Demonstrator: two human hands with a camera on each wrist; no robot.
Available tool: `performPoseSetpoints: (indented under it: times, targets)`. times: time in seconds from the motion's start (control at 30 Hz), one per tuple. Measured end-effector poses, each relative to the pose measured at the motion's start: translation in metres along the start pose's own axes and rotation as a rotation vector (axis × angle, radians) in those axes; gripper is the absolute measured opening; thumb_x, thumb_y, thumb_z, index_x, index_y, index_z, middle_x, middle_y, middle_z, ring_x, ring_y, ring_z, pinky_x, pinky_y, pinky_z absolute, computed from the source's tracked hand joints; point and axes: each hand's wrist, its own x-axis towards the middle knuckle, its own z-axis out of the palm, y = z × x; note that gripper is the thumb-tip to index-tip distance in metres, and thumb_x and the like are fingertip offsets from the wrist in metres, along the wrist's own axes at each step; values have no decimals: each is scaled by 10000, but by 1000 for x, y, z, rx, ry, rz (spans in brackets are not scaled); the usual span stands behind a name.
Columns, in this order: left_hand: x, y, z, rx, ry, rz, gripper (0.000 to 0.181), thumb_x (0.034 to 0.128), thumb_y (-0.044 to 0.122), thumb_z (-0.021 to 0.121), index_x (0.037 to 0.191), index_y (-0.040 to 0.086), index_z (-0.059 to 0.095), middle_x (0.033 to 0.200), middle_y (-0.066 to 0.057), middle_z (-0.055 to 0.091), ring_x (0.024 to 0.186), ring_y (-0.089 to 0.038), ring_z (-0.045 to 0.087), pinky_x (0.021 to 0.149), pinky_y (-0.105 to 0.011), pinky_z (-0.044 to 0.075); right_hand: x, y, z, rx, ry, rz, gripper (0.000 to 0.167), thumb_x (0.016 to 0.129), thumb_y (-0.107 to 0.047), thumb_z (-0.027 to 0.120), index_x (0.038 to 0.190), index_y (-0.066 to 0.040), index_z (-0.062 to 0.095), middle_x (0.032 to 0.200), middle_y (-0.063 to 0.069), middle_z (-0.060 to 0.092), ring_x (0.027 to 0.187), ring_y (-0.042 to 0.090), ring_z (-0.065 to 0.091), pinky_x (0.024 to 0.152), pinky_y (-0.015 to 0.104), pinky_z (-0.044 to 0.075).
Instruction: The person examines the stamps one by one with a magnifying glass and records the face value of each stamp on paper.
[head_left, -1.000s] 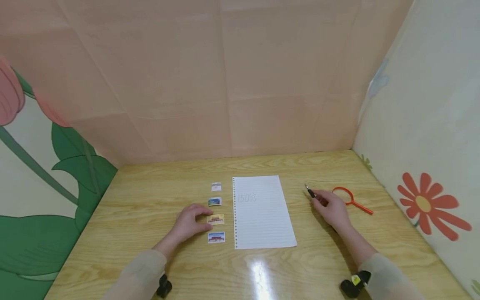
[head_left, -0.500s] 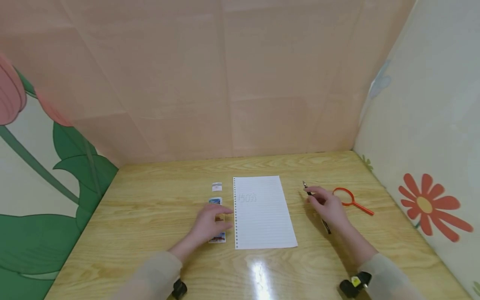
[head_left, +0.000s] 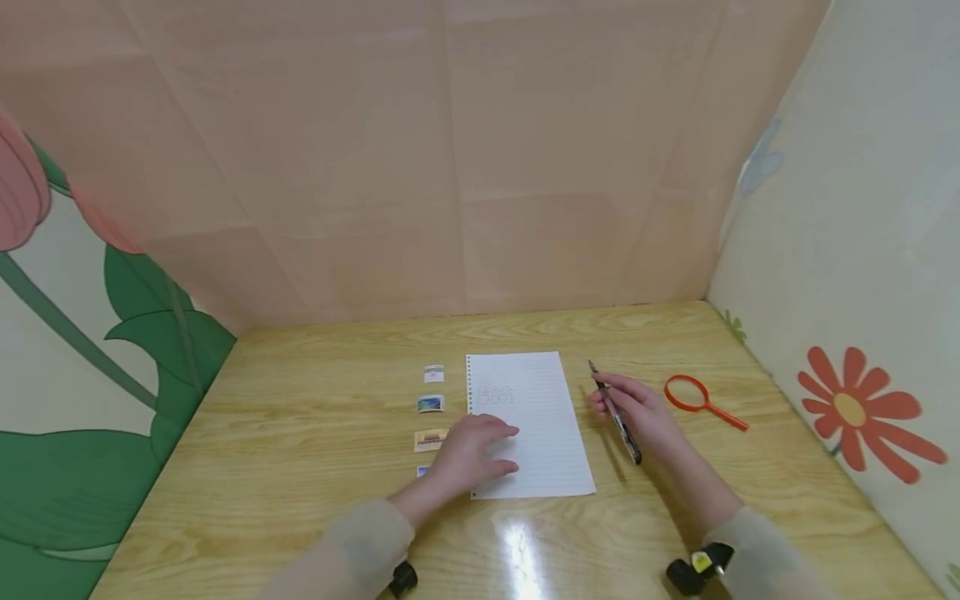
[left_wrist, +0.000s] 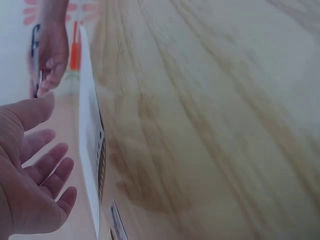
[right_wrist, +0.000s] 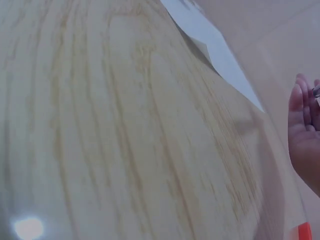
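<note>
A lined sheet of paper (head_left: 536, 425) with punched holes along its left edge lies mid-table, with handwriting at its upper left. My left hand (head_left: 474, 450) is over the lower left of the sheet, fingers apart and holding nothing; in the left wrist view the fingers (left_wrist: 55, 172) stand off the paper. Right of the sheet, my right hand (head_left: 637, 412) holds a dark pen (head_left: 618, 421) between thumb and fingers, its tip pointing away from me. Left of the paper, several stamps stand in a column, including a landscape stamp (head_left: 431, 404) and a yellow stamp (head_left: 429, 440); my left wrist partly hides the nearest.
A red magnifying glass (head_left: 705, 404) lies to the right of my right hand. The wooden table (head_left: 300, 400) meets a pink backdrop (head_left: 450, 208) at the back, with patterned panels at both sides.
My left hand has moved right from the stamps to over the paper. The pen has turned in my right hand, which has shifted slightly left toward the sheet.
</note>
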Motion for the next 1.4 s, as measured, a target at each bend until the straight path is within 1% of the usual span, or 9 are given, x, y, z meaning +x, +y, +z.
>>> performPoseSetpoints:
  times: [0.13, 0.2, 0.27, 0.37, 0.5, 0.67, 0.87, 1.1, 1.4]
  targets:
    - [6, 9, 5, 28, -25, 1, 512, 808, 296, 833, 1256, 100, 683, 1199, -32, 662, 1105, -215, 586, 980, -339, 452, 3, 0, 4, 86, -42, -54, 340, 1029, -12, 483, 1362, 19, 546, 1062, 137, 697, 969, 193, 680, 874, 307, 550]
    - [10, 12, 7, 58, -36, -4, 545, 817, 312, 824, 1288, 90, 662, 1223, -42, 652, 1122, -222, 581, 985, -335, 452, 4, -1, 8, 51, -38, -76, 346, 1015, -12, 518, 1358, 13, 547, 1061, 145, 695, 980, 205, 686, 883, 318, 547]
    - [13, 13, 10, 90, -47, -15, 584, 829, 335, 811, 1323, 80, 634, 1250, -56, 640, 1141, -230, 573, 999, -337, 445, 7, -3, 13, 14, -17, -89, 362, 1005, -32, 551, 1355, 56, 527, 1057, 205, 677, 975, 228, 689, 880, 342, 548]
    - [18, 13, 14, 137, -60, -39, 606, 840, 346, 797, 1348, 72, 612, 1276, -68, 627, 1165, -238, 562, 1017, -339, 434, 12, -2, 19, -16, 29, -63, 417, 1007, -83, 570, 1349, 134, 474, 1039, 197, 662, 954, 210, 689, 857, 312, 557]
    - [21, 13, 17, 152, -66, -65, 586, 846, 317, 792, 1340, 57, 615, 1296, -70, 619, 1194, -245, 545, 1042, -340, 413, 20, 3, 24, -46, 109, -2, 431, 1011, -145, 580, 1329, 136, 504, 1022, 197, 656, 914, 160, 680, 828, 243, 553]
    - [21, 12, 19, 216, -62, -60, 584, 826, 332, 806, 1307, 46, 639, 1309, -74, 617, 1209, -253, 541, 1057, -343, 402, 27, 8, 30, -144, 164, -25, 376, 1006, -158, 590, 1273, 107, 590, 1011, 190, 692, 869, 114, 688, 808, 242, 560]
    - [18, 11, 22, 270, -78, -81, 598, 806, 372, 804, 1295, 63, 654, 1328, -81, 601, 1208, -257, 532, 1050, -347, 407, 34, 10, 37, -226, 122, -18, 322, 998, -124, 602, 1230, 99, 615, 1003, 139, 715, 838, 100, 666, 759, 252, 567]
    - [17, 8, 25, 293, -82, -93, 586, 807, 409, 793, 1280, 85, 669, 1347, -65, 586, 1221, -248, 517, 1044, -345, 410, 48, 12, 45, -352, 109, 46, 255, 955, -50, 647, 1157, 100, 604, 1004, 181, 674, 851, 324, 646, 704, 304, 574]
    - [16, 8, 25, 288, -78, -96, 593, 809, 420, 788, 1288, 93, 664, 1356, -53, 581, 1234, -248, 508, 1035, -356, 418, 65, 27, 56, -415, 71, -7, 145, 956, -61, 643, 1053, 41, 607, 792, 91, 638, 657, 114, 576, 571, 203, 479]
